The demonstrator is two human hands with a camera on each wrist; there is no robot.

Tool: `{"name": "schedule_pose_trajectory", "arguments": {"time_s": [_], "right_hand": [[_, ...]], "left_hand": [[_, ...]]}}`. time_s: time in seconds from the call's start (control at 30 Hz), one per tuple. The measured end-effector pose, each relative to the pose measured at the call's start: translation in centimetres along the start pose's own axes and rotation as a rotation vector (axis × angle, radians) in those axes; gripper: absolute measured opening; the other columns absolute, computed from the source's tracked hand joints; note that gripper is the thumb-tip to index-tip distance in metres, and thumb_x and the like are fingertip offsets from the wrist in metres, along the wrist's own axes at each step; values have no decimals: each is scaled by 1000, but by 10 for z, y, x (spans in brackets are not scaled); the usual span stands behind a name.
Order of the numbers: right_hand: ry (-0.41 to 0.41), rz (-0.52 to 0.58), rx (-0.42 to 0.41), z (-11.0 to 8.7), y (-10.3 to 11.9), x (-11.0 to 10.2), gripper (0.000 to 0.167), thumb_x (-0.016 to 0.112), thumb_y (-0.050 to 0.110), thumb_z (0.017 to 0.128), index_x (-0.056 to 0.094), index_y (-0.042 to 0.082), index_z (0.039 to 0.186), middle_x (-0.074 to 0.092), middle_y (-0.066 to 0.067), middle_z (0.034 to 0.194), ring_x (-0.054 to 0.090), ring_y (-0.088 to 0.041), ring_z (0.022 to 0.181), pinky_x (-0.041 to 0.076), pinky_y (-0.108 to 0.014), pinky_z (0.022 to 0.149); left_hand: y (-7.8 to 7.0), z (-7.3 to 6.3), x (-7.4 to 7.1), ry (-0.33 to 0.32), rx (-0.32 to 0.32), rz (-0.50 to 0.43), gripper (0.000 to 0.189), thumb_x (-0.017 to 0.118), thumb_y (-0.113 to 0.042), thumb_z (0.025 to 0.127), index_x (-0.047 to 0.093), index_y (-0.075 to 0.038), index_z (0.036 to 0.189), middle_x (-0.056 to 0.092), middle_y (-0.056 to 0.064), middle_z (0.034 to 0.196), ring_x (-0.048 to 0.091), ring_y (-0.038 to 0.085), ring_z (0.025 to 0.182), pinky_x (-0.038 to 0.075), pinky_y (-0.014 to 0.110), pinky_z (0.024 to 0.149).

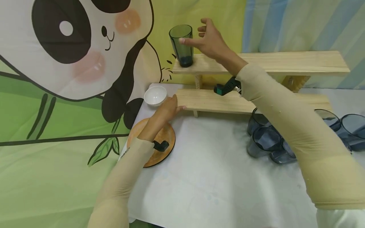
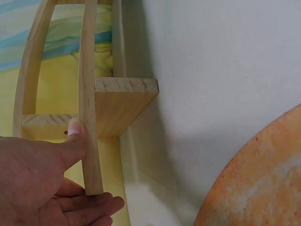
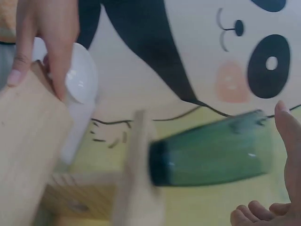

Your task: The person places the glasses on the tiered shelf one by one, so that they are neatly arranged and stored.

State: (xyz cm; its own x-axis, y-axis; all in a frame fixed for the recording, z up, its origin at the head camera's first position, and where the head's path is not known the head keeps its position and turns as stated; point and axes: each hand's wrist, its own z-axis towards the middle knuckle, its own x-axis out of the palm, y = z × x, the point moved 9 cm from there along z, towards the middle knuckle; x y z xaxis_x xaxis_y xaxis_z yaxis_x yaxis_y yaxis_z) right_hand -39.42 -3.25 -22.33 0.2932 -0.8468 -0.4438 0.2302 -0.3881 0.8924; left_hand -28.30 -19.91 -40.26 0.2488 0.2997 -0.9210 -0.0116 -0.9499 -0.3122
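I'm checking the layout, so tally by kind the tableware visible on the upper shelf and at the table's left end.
Glass, on the upper shelf: 1
White bowl: 1
Round brown plate: 1
Total: 3

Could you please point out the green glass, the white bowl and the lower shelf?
Green glass (image 1: 183, 52), head view: side wall.
White bowl (image 1: 155, 96), head view: inner surface.
Lower shelf (image 1: 206, 100), head view: top surface.
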Motion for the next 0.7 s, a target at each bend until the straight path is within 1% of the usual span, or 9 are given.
{"name": "schedule_pose_trajectory", "arguments": {"time_s": [0.07,0.17,0.33,0.43,0.5,0.6,0.7], "right_hand": [[-7,8,-28,-5,8,-18,106,76,48,95,7,22,170,24,0,174,28,-11,158,31,-26,124],[-21,-19,-69,-18,17,-46,99,75,42,97,11,21,170,24,-1,174,28,-14,159,30,-27,125],[-43,-114,-139,-51,17,-94,85,70,33,102,19,26,170,27,-6,173,30,-19,159,29,-33,127],[-70,-168,-118,-76,7,-123,79,68,34,104,24,23,169,29,-5,173,31,-17,158,26,-35,128],[-88,-186,-84,-95,-3,-140,77,67,35,105,27,20,168,32,-2,172,32,-14,158,24,-35,129],[-127,-204,-36,-125,-19,-162,73,65,37,106,30,20,167,37,2,170,34,-10,156,24,-26,127],[-181,-186,-29,-157,-36,-180,67,65,32,107,34,22,166,40,4,168,37,-8,154,27,-13,120]], "left_hand": [[0,0,-2,-7,5,-5,83,57,-43,109,23,13,160,47,37,151,51,43,140,44,52,115],[1,-1,-4,-12,8,-19,81,59,-42,108,26,12,159,51,35,147,54,43,136,46,52,112],[2,-1,-4,-7,17,-28,82,58,-42,108,25,11,160,50,35,148,51,42,139,44,52,114],[4,1,-3,-2,22,-24,83,58,-42,109,23,12,161,48,35,151,48,42,143,41,52,116],[5,1,-2,1,23,-21,84,58,-43,109,22,12,161,48,35,151,47,42,143,41,52,117],[7,2,0,5,20,-24,84,58,-44,108,23,11,161,48,35,151,49,43,142,42,53,116],[7,1,1,6,23,-32,82,58,-44,108,26,10,160,51,34,149,51,42,139,43,53,114]]}}
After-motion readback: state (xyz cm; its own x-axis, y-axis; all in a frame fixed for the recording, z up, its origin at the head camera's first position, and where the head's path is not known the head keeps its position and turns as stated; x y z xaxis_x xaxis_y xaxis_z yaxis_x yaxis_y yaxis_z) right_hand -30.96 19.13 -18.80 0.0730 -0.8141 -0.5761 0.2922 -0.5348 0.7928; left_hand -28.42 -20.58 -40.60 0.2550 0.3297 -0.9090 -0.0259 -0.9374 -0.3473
